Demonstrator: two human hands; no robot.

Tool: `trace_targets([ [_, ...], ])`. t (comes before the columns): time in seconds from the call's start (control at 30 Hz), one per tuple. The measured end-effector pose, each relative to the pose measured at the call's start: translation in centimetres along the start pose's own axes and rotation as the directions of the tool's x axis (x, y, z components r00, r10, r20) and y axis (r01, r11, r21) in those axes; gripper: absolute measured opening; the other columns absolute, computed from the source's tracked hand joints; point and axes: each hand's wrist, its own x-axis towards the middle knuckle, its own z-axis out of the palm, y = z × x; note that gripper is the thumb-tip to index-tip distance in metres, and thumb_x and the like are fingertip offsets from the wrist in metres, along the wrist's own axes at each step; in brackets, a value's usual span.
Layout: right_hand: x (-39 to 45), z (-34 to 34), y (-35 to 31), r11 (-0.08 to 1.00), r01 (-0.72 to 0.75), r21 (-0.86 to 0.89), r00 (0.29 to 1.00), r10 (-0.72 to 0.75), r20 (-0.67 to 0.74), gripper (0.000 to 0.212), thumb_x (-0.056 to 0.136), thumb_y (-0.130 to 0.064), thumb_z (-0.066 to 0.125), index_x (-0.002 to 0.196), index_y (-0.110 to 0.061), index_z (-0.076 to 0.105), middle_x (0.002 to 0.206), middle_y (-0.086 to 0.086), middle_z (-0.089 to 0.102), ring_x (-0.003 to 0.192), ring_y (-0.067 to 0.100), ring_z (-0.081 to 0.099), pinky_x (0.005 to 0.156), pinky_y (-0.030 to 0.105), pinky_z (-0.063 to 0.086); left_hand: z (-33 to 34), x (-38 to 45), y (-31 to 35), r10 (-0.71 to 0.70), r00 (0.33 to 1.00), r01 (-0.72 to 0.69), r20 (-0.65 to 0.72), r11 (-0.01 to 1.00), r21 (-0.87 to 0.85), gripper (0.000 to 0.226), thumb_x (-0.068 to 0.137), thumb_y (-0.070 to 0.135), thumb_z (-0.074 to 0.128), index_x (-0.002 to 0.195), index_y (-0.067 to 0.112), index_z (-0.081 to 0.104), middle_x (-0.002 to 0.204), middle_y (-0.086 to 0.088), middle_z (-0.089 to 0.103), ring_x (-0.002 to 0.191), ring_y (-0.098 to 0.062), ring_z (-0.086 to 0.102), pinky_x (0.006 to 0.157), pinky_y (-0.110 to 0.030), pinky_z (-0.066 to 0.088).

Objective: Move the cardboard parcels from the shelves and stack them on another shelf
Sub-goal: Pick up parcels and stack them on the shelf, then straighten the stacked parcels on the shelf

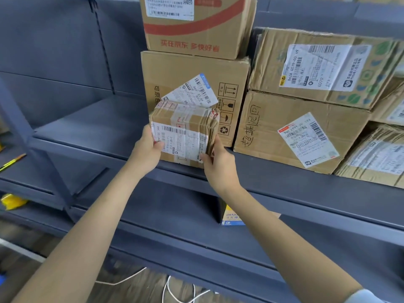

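Note:
A small taped cardboard parcel (pixel 184 133) with a white barcode label sits at the front edge of the grey shelf (pixel 91 130). My left hand (pixel 146 150) grips its left side and my right hand (pixel 215 160) grips its right side. Behind it stands a larger carton (pixel 175 77) with handling symbols, and a carton with red print (pixel 194 33) is stacked on top of that. To the right, a carton with handwritten characters (pixel 273 130) carries another labelled carton (pixel 314 66).
More worn parcels (pixel 376 156) fill the shelf's far right. The left half of the shelf is bare. A lower shelf (pixel 175 206) holds a blue and yellow box (pixel 231 216). White cord (pixel 170 289) lies on the floor; a yellow item (pixel 12 201) sits at the far left.

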Motion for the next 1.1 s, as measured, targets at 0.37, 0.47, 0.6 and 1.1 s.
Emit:
trace_targets([
  [0.37,-4.0,-3.4,1.3,0.998,-0.068,0.008,0.998,0.068,0.002,0.077,0.093,-0.024,0.058,0.151,-0.008,0.011,0.153,0.008,0.03,0.138,0.021,0.031,0.09,0.008,0.023,0.8,-4.7,3.2,0.293,0.943,-0.24,-0.155,0.927,0.29,0.09,0.089,0.01,0.059,0.15,0.007,-0.007,0.159,-0.011,-0.008,0.145,-0.025,-0.016,0.118,-0.041,-0.003],
  [0.47,-5.3,-4.6,2.6,0.996,-0.091,-0.028,0.995,0.089,-0.051,0.074,0.094,-0.025,0.057,0.151,-0.009,0.013,0.151,0.01,0.034,0.129,0.021,0.04,0.084,0.007,0.023,2.6,-6.4,4.6,0.468,0.88,-0.385,-0.083,0.803,0.455,0.085,0.087,0.013,0.06,0.15,0.006,0.002,0.158,-0.015,-0.007,0.144,-0.029,-0.016,0.116,-0.04,-0.006],
  [0.6,-7.1,-7.1,3.9,0.99,-0.121,-0.076,0.981,0.107,-0.162,0.068,0.093,-0.022,0.057,0.149,-0.009,0.021,0.139,0.011,0.046,0.094,0.015,0.047,0.074,0.01,0.026,6.1,-7.5,5.9,0.624,0.78,-0.557,0.057,0.649,0.518,0.079,0.082,0.021,0.053,0.148,0.001,0.014,0.156,-0.023,0.004,0.144,-0.039,-0.004,0.115,-0.048,0.0],
  [1.1,-21.0,-19.6,11.9,0.851,-0.464,-0.248,0.768,0.246,-0.591,0.052,0.088,-0.004,0.06,0.137,-0.004,0.043,0.149,0.013,0.036,0.14,0.025,0.031,0.102,0.007,0.013,22.7,-14.1,11.1,0.852,0.439,-0.859,0.285,0.491,-0.146,0.059,0.079,-0.002,0.056,0.136,-0.004,0.04,0.144,-0.022,0.038,0.135,-0.028,0.021,0.109,-0.036,0.023],
])
